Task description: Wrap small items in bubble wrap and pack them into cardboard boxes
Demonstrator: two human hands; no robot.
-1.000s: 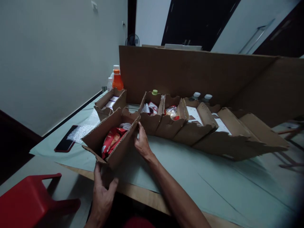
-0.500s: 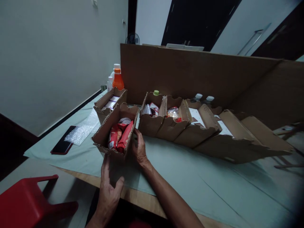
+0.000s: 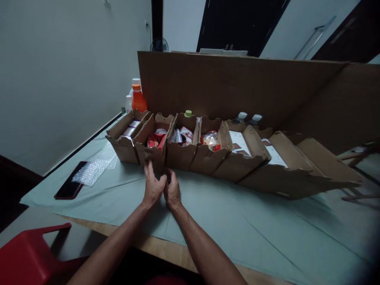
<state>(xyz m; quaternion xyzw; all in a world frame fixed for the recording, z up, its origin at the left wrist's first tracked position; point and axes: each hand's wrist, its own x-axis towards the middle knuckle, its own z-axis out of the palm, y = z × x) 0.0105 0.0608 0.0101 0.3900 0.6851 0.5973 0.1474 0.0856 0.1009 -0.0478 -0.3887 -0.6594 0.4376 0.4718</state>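
Resting just beyond both hands (image 3: 162,189), the snack box (image 3: 152,147).

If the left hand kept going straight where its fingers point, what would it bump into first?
Most likely the front wall of the cardboard box with the red packets. The left hand points up at it, its fingertips already at or nearly on that wall; depth is hard to judge.

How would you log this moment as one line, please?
left hand: touching snack box front | right hand: beside it | box: in row
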